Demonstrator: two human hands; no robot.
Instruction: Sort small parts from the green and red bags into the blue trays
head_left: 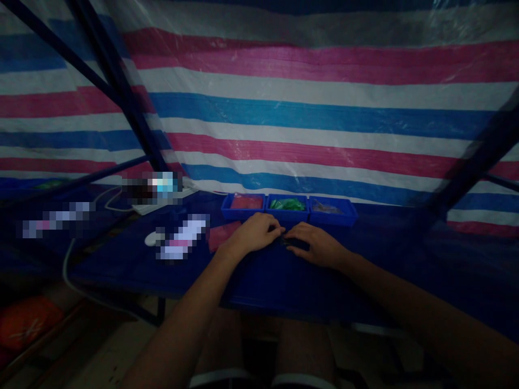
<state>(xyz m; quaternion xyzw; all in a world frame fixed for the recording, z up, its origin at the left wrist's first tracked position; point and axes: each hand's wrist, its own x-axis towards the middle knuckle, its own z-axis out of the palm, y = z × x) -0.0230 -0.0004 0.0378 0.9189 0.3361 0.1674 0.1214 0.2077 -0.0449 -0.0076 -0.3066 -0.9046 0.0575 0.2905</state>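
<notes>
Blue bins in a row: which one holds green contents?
The middle bin holds the green contents; the left bin holds reddish contents, the right bin dull greyish contents.

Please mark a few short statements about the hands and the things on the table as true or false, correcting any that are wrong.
1. Three blue trays stand side by side on the table. True.
2. The green items are in the leftmost tray. False: they are in the middle one.
3. A small dark item shows between the fingertips of the left hand and the right hand. True.
4. The pink sheet lies to the right of the right hand. False: it lies beside the left forearm.
5. A round white object lies left of the pink sheet. True.
</notes>
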